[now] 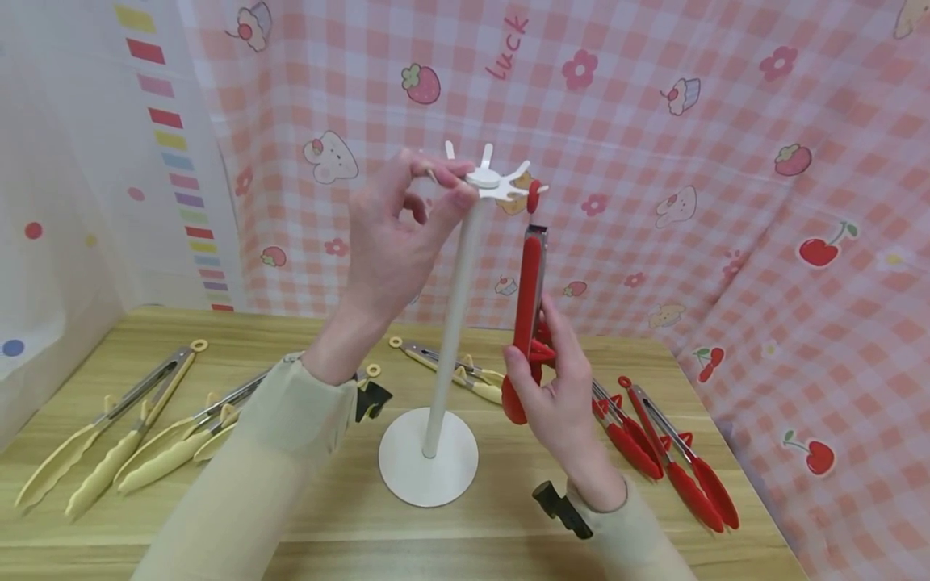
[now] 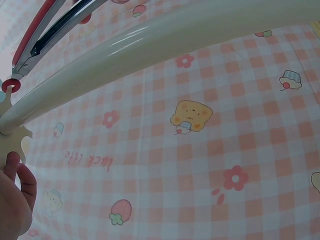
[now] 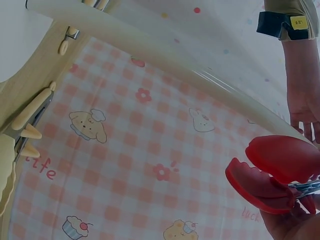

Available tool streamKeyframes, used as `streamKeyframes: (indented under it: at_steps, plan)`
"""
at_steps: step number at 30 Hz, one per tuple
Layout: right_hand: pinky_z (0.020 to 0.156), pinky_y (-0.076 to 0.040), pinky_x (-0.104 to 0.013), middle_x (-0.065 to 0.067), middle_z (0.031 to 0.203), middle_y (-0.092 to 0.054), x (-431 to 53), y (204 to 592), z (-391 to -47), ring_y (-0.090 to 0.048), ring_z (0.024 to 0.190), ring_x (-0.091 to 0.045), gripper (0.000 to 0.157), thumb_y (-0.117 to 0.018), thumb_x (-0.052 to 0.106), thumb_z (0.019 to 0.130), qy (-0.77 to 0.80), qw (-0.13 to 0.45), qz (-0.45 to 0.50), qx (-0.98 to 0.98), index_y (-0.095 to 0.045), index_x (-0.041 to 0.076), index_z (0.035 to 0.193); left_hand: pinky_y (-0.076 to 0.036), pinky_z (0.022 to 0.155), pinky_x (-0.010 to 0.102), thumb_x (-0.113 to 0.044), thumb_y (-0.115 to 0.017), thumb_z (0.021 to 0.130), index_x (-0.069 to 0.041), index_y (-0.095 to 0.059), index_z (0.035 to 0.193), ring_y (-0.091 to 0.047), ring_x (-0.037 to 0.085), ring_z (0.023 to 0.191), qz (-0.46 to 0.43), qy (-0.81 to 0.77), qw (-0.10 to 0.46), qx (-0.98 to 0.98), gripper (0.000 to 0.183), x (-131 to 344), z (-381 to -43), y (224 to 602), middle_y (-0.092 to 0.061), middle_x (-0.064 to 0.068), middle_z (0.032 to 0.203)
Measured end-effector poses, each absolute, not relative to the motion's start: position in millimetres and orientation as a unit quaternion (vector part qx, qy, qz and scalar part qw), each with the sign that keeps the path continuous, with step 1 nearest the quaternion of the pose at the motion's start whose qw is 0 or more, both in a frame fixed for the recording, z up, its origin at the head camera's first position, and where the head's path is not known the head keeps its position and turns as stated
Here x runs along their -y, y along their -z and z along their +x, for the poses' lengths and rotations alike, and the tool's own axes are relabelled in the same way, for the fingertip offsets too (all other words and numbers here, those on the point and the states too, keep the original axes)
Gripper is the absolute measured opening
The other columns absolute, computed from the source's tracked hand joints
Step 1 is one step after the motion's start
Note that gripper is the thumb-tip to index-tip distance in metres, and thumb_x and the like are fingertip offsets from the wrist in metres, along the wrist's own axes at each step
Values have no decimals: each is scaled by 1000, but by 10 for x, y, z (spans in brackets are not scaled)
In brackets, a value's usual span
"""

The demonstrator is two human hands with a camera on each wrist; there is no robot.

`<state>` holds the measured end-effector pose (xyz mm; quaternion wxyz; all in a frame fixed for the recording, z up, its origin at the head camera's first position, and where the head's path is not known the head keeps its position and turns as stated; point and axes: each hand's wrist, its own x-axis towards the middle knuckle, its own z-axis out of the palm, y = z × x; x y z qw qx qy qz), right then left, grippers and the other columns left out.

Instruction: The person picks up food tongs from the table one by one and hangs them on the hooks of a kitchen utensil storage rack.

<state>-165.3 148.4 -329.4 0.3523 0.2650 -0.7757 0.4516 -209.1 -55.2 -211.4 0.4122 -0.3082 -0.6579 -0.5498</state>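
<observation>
While the white stand [image 1: 452,323] rests mid-counter [image 1: 349,516], the left hand [image 1: 395,234] pinches one of its top hooks [image 1: 488,179]. Fingers of the right hand [image 1: 559,395] curl around red tongs [image 1: 528,311], hanging by their ring from another hook.

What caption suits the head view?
Right hand hangs red silicone tongs on white hook stand; left hand pinches its top.

Both forearms, in pale beige sleeves, reach forward from the lower edge of the head view, each with a dark band at the wrist. The left hand [image 1: 392,234] is raised high, wrist bent, its thumb and fingertips [image 1: 458,194] pinched together at the top. The right hand [image 1: 559,395] sits lower, palm turned inward, fingers curled in a closed grip.
</observation>
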Motion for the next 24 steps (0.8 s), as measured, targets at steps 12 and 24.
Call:
streamKeyframes:
  at_steps: [12,24]
  plan:
    - [74,-58,-14,-21,111,-68,-1400,3355,-1701,-65,81,-5,64,-71,8,98,-485,342,275,757,-46,5,157,-44,70,18,0,-73,96,5,-61,104,-75,27,109,-303,554,410,658,15,582,-2073,2100,-78,19,121]
    - [70,-55,-14,-24,103,-70,-1333,3423,-1711,-63,82,2,66,-70,7,98,-511,337,271,743,-44,3,158,-44,69,19,-3,-73,96,4,-62,103,-77,27,108,-310,560,407,652,15,567,-2092,2107,-79,19,119]
